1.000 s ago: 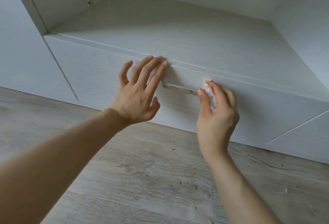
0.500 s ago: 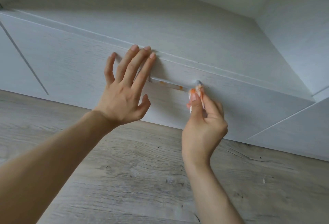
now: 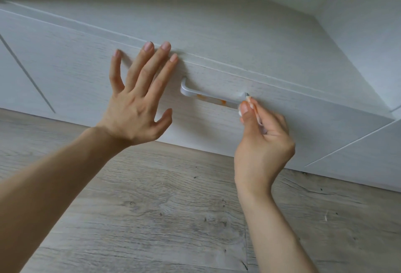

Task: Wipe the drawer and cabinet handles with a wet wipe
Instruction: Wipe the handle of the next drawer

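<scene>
A silver bar handle [image 3: 208, 97] with orange smears sits on the white drawer front [image 3: 293, 125]. My right hand [image 3: 263, 140] pinches a small folded wet wipe [image 3: 252, 107], stained orange, between thumb and fingers and holds it against the handle's right end. My left hand [image 3: 138, 99] lies flat with spread, straight fingers on the drawer front just left of the handle, its fingertips at the drawer's top edge.
The white cabinet top [image 3: 217, 23] runs back to a white wall; another white panel [image 3: 368, 12] rises on the right. More drawer or door fronts [image 3: 358, 164] lie to either side. Grey wood-look floor [image 3: 173, 207] spreads below.
My left hand has slid a little to the left, uncovering the handle's left end. My right hand and the wipe stay at the handle's right end.
</scene>
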Available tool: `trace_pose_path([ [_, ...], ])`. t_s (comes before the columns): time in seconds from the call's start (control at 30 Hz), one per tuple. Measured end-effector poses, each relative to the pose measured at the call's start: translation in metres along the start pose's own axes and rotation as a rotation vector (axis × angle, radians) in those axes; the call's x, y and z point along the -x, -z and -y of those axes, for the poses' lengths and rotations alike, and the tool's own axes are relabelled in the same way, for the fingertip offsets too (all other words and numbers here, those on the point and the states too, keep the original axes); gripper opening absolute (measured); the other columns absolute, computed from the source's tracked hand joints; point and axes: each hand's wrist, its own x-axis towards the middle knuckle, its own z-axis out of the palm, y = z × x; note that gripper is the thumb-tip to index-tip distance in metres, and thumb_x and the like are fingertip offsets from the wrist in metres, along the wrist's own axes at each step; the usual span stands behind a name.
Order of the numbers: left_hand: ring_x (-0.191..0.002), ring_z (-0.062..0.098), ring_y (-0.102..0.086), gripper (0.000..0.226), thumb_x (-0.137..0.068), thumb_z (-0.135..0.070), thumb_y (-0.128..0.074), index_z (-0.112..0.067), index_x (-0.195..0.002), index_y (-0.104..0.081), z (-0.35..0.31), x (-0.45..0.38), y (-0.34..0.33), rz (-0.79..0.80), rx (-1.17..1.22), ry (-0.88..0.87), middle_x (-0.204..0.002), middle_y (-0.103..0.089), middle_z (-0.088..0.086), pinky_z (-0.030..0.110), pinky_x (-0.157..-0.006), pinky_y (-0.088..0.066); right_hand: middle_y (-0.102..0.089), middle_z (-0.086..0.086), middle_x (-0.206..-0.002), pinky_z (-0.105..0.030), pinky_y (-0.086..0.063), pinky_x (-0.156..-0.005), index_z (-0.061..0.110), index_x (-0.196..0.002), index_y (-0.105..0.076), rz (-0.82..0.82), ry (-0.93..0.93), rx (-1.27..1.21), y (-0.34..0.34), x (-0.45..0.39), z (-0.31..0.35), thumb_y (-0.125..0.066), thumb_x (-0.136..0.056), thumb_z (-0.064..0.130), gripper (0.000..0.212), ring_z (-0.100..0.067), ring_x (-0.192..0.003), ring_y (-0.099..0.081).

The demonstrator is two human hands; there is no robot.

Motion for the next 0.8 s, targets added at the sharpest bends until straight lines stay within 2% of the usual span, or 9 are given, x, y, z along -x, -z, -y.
trace_pose_path([
  [0.07,-0.145,0.029,-0.007,0.077,-0.085,-0.043,-0.041,-0.002,-0.148,-0.02,-0.003,0.0,-0.004,-0.02,0.004,0.017,-0.153,-0.021,0.018,0.05,-0.113,0.009,-0.064,-0.001,-0.087,-0.015,-0.052,-0.077,0.008,-0.1,-0.071,-0.009,0.017,0.007,-0.002,-0.002,-0.003,-0.066,-0.085,0.005,0.016,-0.014,-0.08,-0.069],
  [0.17,-0.146,0.021,0.004,0.078,-0.087,-0.046,-0.038,-0.003,-0.148,-0.017,-0.005,-0.001,-0.008,-0.039,0.016,0.042,-0.152,-0.018,0.016,0.049,-0.112,0.012,-0.06,-0.002,-0.086,-0.017,-0.053,-0.079,-0.001,-0.102,-0.069,0.045,0.171,0.063,0.002,0.006,-0.003,-0.066,-0.083,-0.001,0.019,-0.003,-0.082,-0.065],
  [0.23,-0.145,0.019,0.008,0.078,-0.087,-0.047,-0.038,-0.003,-0.148,-0.016,-0.004,-0.001,-0.01,-0.042,0.011,0.041,-0.152,-0.016,0.016,0.048,-0.112,0.013,-0.061,-0.001,-0.084,-0.014,-0.051,-0.078,0.002,-0.099,-0.07,0.069,0.235,0.093,0.007,0.011,-0.004,-0.068,-0.082,0.002,0.018,0.003,-0.082,-0.064],
  [0.37,-0.145,0.019,0.007,0.08,-0.087,-0.05,-0.039,-0.002,-0.148,-0.018,-0.001,-0.001,-0.009,-0.031,0.018,0.027,-0.153,-0.017,0.016,0.048,-0.112,0.013,-0.06,0.007,-0.086,-0.02,-0.052,-0.074,0.015,-0.096,-0.07,0.031,0.128,0.026,0.003,0.006,-0.003,-0.07,-0.08,0.01,0.016,-0.008,-0.083,-0.068],
  [0.43,-0.145,0.019,0.006,0.081,-0.088,-0.053,-0.039,-0.003,-0.148,-0.018,0.001,0.0,-0.008,-0.02,0.024,0.021,-0.153,-0.017,0.015,0.047,-0.112,0.013,-0.058,0.005,-0.087,-0.026,-0.054,-0.076,0.015,-0.095,-0.07,-0.01,0.068,-0.007,-0.004,0.008,0.0,-0.071,-0.08,0.008,0.017,-0.011,-0.081,-0.068],
  [0.57,-0.146,0.019,0.004,0.081,-0.088,-0.054,-0.039,-0.004,-0.149,-0.018,0.003,0.001,-0.007,-0.026,0.009,0.007,-0.153,-0.019,0.014,0.046,-0.112,0.013,-0.057,0.002,-0.084,-0.011,-0.05,-0.075,0.003,-0.098,-0.07,0.016,0.152,0.029,-0.009,0.011,0.001,-0.071,-0.078,-0.002,0.021,0.009,-0.076,-0.061],
  [0.67,-0.146,0.019,0.004,0.08,-0.089,-0.054,-0.038,-0.005,-0.15,-0.017,0.004,0.0,-0.008,-0.03,0.01,0.003,-0.154,-0.019,0.014,0.046,-0.112,0.013,-0.057,0.006,-0.084,-0.009,-0.047,-0.073,0.008,-0.102,-0.067,-0.011,0.123,0.019,-0.009,0.011,-0.002,-0.072,-0.078,0.001,0.025,0.008,-0.075,-0.06],
  [0.8,-0.146,0.019,0.003,0.08,-0.089,-0.054,-0.037,-0.006,-0.15,-0.017,0.004,0.0,-0.009,-0.041,0.001,0.004,-0.154,-0.017,0.013,0.047,-0.112,0.012,-0.056,0.002,-0.083,-0.005,-0.045,-0.072,0.002,-0.097,-0.071,0.052,0.245,0.106,-0.015,0.016,0.0,-0.073,-0.076,0.001,0.021,0.015,-0.075,-0.056],
])
